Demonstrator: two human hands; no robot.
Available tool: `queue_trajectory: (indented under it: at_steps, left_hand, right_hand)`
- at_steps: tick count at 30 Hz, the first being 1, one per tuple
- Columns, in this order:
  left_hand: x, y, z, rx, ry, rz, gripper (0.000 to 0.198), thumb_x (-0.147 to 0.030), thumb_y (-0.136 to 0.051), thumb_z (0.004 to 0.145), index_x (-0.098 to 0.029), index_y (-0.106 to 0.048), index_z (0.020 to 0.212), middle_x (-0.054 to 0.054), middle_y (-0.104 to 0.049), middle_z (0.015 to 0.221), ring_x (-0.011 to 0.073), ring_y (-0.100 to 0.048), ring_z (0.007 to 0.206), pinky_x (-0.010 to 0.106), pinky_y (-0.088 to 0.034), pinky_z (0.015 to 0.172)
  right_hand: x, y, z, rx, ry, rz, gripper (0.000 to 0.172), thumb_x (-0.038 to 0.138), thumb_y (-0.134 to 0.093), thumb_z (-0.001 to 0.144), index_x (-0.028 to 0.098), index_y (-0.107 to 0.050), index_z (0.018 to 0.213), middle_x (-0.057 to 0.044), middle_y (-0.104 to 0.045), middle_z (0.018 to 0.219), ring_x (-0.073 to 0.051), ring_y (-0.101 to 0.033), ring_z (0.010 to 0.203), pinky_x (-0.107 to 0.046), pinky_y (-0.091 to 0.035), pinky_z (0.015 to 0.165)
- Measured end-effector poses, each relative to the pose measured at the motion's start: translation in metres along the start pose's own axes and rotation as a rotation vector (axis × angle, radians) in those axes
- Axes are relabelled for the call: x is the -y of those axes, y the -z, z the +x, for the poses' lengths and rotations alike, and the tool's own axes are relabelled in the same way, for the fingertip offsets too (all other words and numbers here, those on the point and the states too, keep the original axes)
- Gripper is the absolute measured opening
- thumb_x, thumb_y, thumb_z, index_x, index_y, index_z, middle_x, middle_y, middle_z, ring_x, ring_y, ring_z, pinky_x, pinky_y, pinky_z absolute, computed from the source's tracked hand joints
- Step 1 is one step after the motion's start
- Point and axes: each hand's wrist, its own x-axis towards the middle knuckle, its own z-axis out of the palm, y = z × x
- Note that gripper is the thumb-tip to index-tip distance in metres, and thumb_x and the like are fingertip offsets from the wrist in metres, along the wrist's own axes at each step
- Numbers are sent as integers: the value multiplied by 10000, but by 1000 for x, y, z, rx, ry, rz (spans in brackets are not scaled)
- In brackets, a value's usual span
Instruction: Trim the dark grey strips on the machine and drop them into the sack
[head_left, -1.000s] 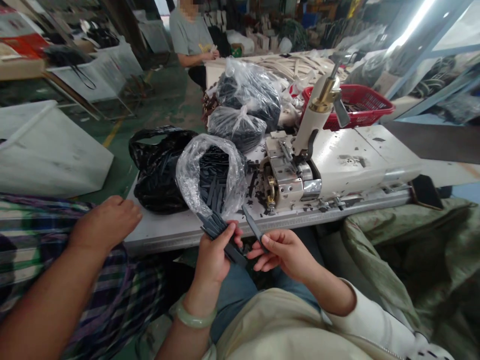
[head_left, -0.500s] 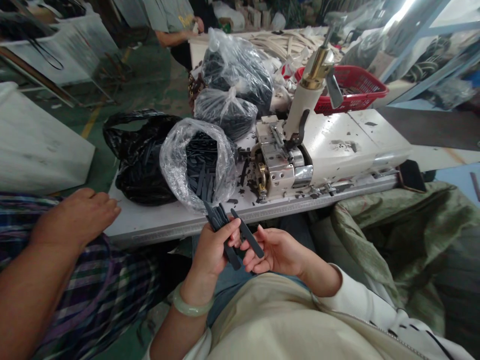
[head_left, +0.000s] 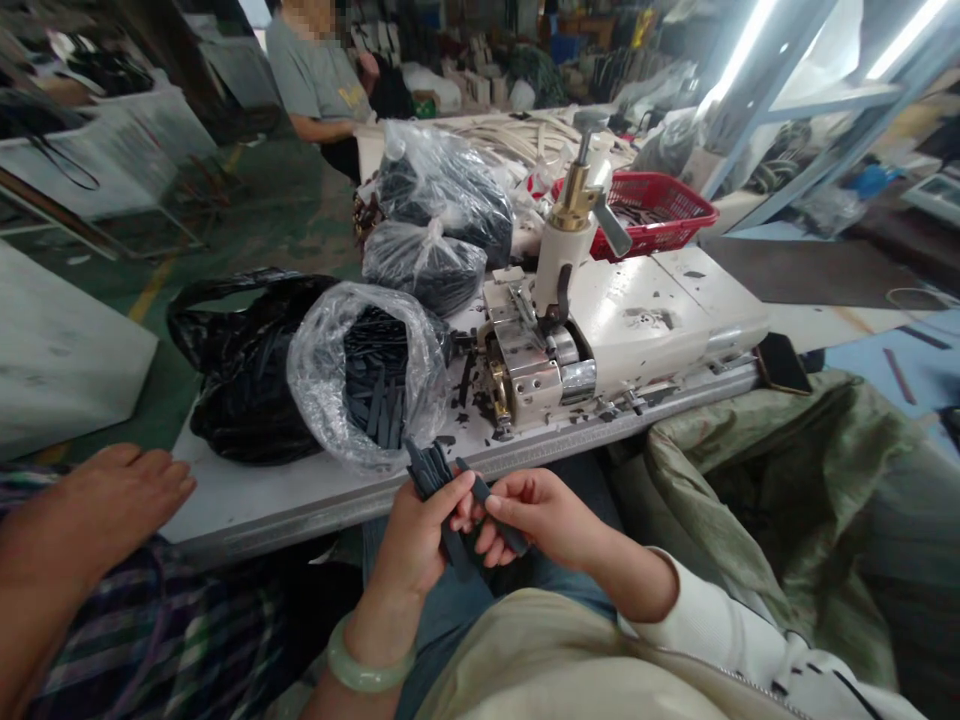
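My left hand (head_left: pixel 415 540) is wrapped round a bundle of dark strips (head_left: pixel 429 470), which stick out above and below the fist. Between my two hands lies a single dark strip (head_left: pixel 484 492), slanting down to the right. My right hand (head_left: pixel 536 510) pinches it with the thumb on top and the fingers beneath, while the left fingertips are close to its upper end. Just beyond them, an open clear plastic bag (head_left: pixel 307 365) holds many similar strips. The strips' material cannot be made out for certain.
A white machine (head_left: pixel 637 310) with a metal head stands on the table (head_left: pixel 247 500), scraps around it. A black bag (head_left: pixel 247 400), tied clear bags (head_left: pixel 442 190) and a red basket (head_left: pixel 660 235) surround it. At left rests a co-worker's hand (head_left: pixel 112 500); another person (head_left: pixel 315 80) stands behind.
My right thumb has come down onto the single strip, which was lying against more open fingers. The camera view has tilted up and shifted right. The left hand still grips the bundle.
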Motion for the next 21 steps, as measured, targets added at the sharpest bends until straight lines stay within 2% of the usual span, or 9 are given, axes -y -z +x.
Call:
queue_trajectory:
  at_steps: [2,4,6,7,9,12,16,21]
  left_hand:
    - [-1,-3,3,-21,11,-43,252,-299,-787,672,-139,-602,610,-54,-475,462,46,-373,405,189,-330,422]
    - [-1,-3,7,-57,27,-96,234,-299,-811,646,-135,-652,697,-63,-475,469,37,-357,404,181,-330,420]
    - [0,-1,11,-71,42,-114,249,-297,-830,625,-131,-662,705,-64,-471,461,33,-354,403,177,-327,418]
    - [1,0,12,-68,47,-114,253,-297,-835,620,-131,-660,699,-64,-471,458,33,-356,403,177,-327,418]
    - [3,2,15,-63,54,-111,255,-296,-837,621,-136,-654,699,-63,-474,461,35,-359,405,178,-329,418]
    - [6,2,17,-60,71,-114,251,-290,-834,632,-143,-643,703,-62,-478,471,36,-361,412,178,-327,420]
    - [7,2,17,-61,76,-116,250,-285,-831,636,-137,-643,707,-63,-473,471,34,-358,415,177,-329,422]
    - [8,4,18,-76,80,-115,253,-279,-827,640,-136,-635,722,-69,-467,480,33,-354,419,177,-324,424]
  right_hand:
    - [11,9,4,-135,109,-143,434,561,-626,799,127,-621,807,7,-633,553,-72,-534,389,-154,-378,365]
    - [26,25,9,-345,257,-221,411,548,-603,817,139,-612,775,55,-535,457,-44,-403,328,-152,-254,325]
    - [44,44,15,-526,398,-184,377,515,-625,803,144,-603,740,83,-445,409,-34,-319,324,-167,-191,332]
    - [53,53,18,-576,443,-141,366,502,-643,784,145,-597,718,92,-408,392,-32,-290,326,-174,-171,338]
    - [66,68,24,-615,477,-55,357,485,-682,735,147,-582,680,102,-365,370,-27,-250,321,-184,-133,340]
    - [73,78,32,-614,443,26,355,468,-718,678,147,-570,642,106,-349,351,-19,-221,306,-187,-94,336]
    - [72,78,37,-618,425,99,357,462,-730,655,151,-557,625,111,-337,333,-14,-203,289,-186,-81,331]
    - [72,75,38,-680,479,153,316,421,-712,663,154,-552,611,103,-356,324,-15,-206,281,-186,-99,324]
